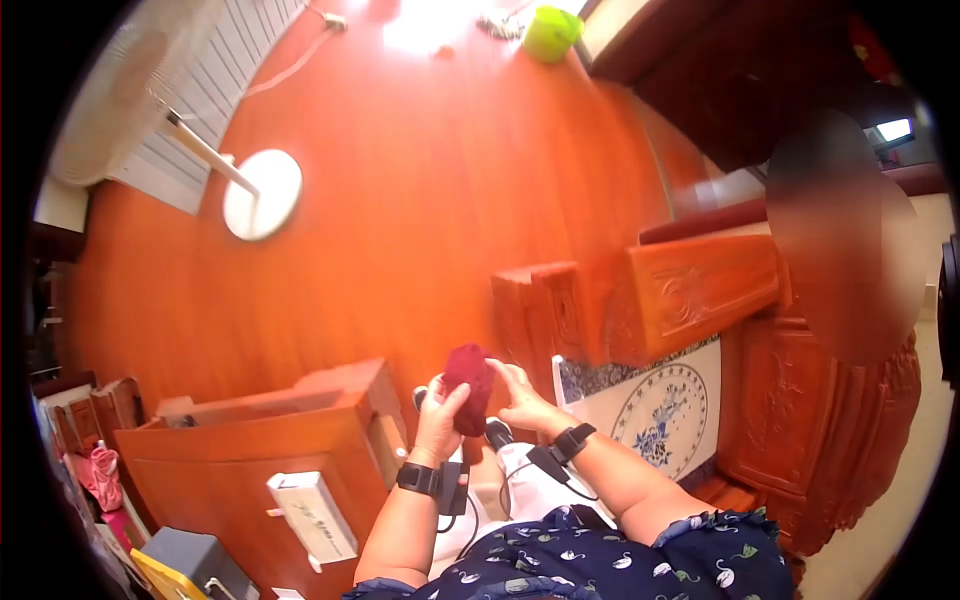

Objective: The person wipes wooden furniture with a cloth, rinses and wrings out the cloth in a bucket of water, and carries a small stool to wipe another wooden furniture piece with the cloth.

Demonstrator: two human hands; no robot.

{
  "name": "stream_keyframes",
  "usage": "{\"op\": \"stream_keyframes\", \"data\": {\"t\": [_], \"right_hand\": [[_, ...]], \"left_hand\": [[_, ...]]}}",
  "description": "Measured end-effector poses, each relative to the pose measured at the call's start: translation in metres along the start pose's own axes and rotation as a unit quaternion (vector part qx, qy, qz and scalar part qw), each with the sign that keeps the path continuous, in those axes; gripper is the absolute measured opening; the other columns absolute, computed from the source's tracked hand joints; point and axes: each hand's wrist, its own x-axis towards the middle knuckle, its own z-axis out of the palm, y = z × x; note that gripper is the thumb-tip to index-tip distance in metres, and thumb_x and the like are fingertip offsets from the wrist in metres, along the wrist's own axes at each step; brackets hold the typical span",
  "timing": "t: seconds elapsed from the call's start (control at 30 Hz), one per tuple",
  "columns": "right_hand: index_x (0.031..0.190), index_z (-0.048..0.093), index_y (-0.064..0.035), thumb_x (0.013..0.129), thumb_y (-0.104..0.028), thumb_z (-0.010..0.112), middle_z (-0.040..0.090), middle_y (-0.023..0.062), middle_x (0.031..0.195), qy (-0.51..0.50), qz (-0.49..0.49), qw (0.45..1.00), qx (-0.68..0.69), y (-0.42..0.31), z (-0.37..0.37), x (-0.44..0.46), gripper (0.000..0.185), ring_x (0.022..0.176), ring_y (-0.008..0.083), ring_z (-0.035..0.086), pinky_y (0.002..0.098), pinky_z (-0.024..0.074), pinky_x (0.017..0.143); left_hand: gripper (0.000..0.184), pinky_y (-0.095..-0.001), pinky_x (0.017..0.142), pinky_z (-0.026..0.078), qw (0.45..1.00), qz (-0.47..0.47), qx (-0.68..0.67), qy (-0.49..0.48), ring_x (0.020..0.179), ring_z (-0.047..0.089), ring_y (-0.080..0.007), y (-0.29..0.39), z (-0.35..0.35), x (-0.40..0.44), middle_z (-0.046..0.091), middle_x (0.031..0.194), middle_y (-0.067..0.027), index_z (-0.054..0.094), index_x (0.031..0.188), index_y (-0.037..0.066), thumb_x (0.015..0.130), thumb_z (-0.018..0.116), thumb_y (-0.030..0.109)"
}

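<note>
Bundle (468, 372) of dark red, cloth-like material, raised before my lap at the near centre. My left hand (436, 428) grasps its near left side, thumb laid across the face; my right hand (522, 397) stands just beside its right edge, fingers parted and loosely bent, and whether their tips touch it I cannot tell. I judge it light, soft and yielding, unlikely to slip or break; a pinch at the far end and another at the near end should suit it. Texture matt and faintly rumpled, outline a long oval. To the right, carved red-brown woodwork (705, 285) and a pale panel (660, 415) bearing blue flowers within a ring; near left, a smooth wooden cabinet (215, 465) and a white oblong box (313, 517); far left, a fan's round white base (275, 190); far, a lime-green bucket (552, 35) on the glossy orange-brown floor (400, 200)
</note>
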Motion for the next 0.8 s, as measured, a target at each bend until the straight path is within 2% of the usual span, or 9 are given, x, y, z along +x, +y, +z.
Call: {"op": "stream_keyframes", "data": {"t": [0.13,0.2,0.33,0.4,0.47,0.63,0.67,0.73,0.8], "right_hand": [[0.135,0.022,-0.0211,0.057,-0.015,0.075,0.024,0.0202,0.13,0.067,-0.091,0.993,-0.04,-0.067,-0.025,0.003,0.095,0.123,0.0397,0.026,0.0439,0.0275,0.102],[0.134,0.022,-0.0155,0.055,-0.025,0.081,0.023,0.0206,0.13,0.085,-0.112,0.989,0.045,-0.091,-0.037,0.008,0.098,0.123,0.038,0.026,0.0433,0.027,0.103],[0.131,0.031,-0.0093,0.07,-0.028,0.074,0.037,0.011,0.128,-0.072,-0.071,0.959,0.266,-0.14,-0.055,0.012,0.077,0.118,0.0227,0.039,0.0374,0.0323,0.1],[0.127,0.039,-0.0095,0.078,-0.026,0.067,0.047,0.005,0.121,-0.095,-0.113,0.945,0.29,-0.16,-0.072,0.023,0.059,0.111,0.0168,0.046,0.0344,0.0385,0.095],[0.125,0.043,-0.0092,0.08,-0.024,0.064,0.052,0.0046,0.115,-0.126,0.024,0.884,0.449,-0.165,-0.092,0.036,0.052,0.107,0.0166,0.05,0.034,0.043,0.09],[0.118,0.049,-0.0027,0.078,-0.017,0.058,0.057,0.0083,0.108,-0.09,-0.046,0.927,0.361,-0.183,-0.174,0.094,0.043,0.099,0.0145,0.054,0.0298,0.0446,0.085],[0.12,0.046,-0.0016,0.075,-0.018,0.06,0.057,0.0112,0.11,-0.112,-0.015,0.925,0.363,-0.183,-0.193,0.104,0.05,0.102,0.0165,0.054,0.0302,0.0436,0.087],[0.122,0.044,-0.0008,0.073,-0.019,0.061,0.056,0.0127,0.111,-0.008,-0.131,0.953,0.273,-0.193,-0.224,0.133,0.056,0.103,0.0181,0.053,0.0303,0.0426,0.089],[0.123,0.043,-0.0009,0.072,-0.019,0.062,0.056,0.0127,0.111,-0.002,-0.15,0.954,0.259,-0.205,-0.245,0.141,0.058,0.104,0.0183,0.053,0.0299,0.0421,0.089]], "left_hand": [[0.046,-0.0321,0.089,0.043,0.995,0.008,0.034,-0.094,0.102,0.053,-0.018,0.071,0.056,-0.033,0.052,0.114,-0.0088,0.04,0.119,0.003,0.081,0.063,0.011],[0.045,-0.0326,0.088,0.044,0.992,0.006,0.052,-0.119,0.101,0.054,-0.0184,0.1,0.084,-0.049,0.052,0.113,-0.0088,0.04,0.119,0.004,0.081,0.062,0.011],[0.038,-0.0342,0.087,0.046,0.983,0.028,0.052,-0.172,0.1,0.055,-0.0205,0.132,0.113,-0.046,0.053,0.111,-0.0105,0.042,0.117,0.003,0.082,0.058,0.009],[0.034,-0.0333,0.088,0.046,0.986,0.056,0.045,-0.15,0.1,0.055,-0.0202,0.148,0.124,-0.035,0.053,0.11,-0.0092,0.042,0.115,0.003,0.084,0.055,0.006],[0.031,-0.0342,0.087,0.047,0.984,0.099,0.067,-0.13,0.1,0.055,-0.0212,0.168,0.136,-0.021,0.054,0.109,-0.0104,0.043,0.114,0.002,0.084,0.053,0.002],[0.023,-0.0286,0.085,0.046,0.943,0.188,0.27,-0.038,0.098,0.055,-0.0163,0.223,0.149,0.031,0.057,0.105,-0.0089,0.049,0.107,0.001,0.085,0.052,0.0],[0.023,-0.0286,0.085,0.046,0.941,0.188,0.279,-0.034,0.098,0.055,-0.0163,0.232,0.154,0.036,0.057,0.105,-0.0089,0.049,0.107,0.001,0.085,0.052,0.0],[0.022,-0.0286,0.084,0.047,0.926,0.252,0.28,-0.006,0.096,0.056,-0.0164,0.265,0.186,0.058,0.058,0.103,-0.0087,0.049,0.107,0.001,0.085,0.05,-0.001],[0.021,-0.0296,0.084,0.047,0.928,0.261,0.265,-0.009,0.096,0.056,-0.0175,0.283,0.211,0.076,0.057,0.104,-0.01,0.048,0.108,0.002,0.087,0.047,-0.001]]}}
